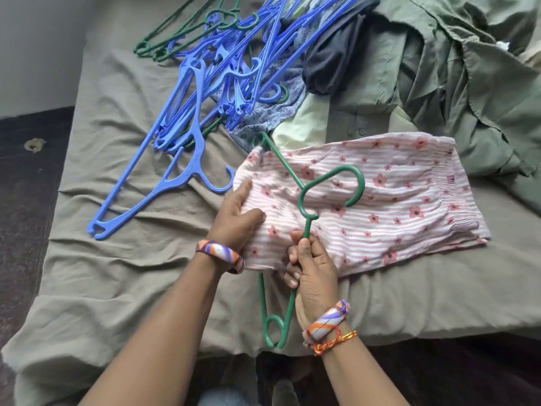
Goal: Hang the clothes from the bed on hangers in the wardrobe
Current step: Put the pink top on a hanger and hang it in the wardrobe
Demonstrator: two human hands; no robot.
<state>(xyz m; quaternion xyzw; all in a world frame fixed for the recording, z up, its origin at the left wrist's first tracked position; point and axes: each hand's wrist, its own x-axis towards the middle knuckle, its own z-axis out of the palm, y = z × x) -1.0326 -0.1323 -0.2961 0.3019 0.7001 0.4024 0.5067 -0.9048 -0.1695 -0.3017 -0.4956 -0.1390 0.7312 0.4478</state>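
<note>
A pink striped garment with flower print (389, 200) lies folded on the bed (123, 259), draped over a green hanger (330, 183) whose hook rests on top of it. My right hand (313, 276) grips the hanger's shoulder bar near the neck, at the garment's near edge. My left hand (238, 215) holds the garment's left end, fingers tucked into the cloth. The hanger's lower end loop (275, 329) sticks out below the cloth.
A pile of blue hangers (205, 92) and a few green hangers (175, 33) lies at the back left. Olive green clothes (456, 83), a dark garment (333, 63) and a blue patterned cloth (272, 112) are heaped at the back right. Dark floor (26, 186) runs along the left.
</note>
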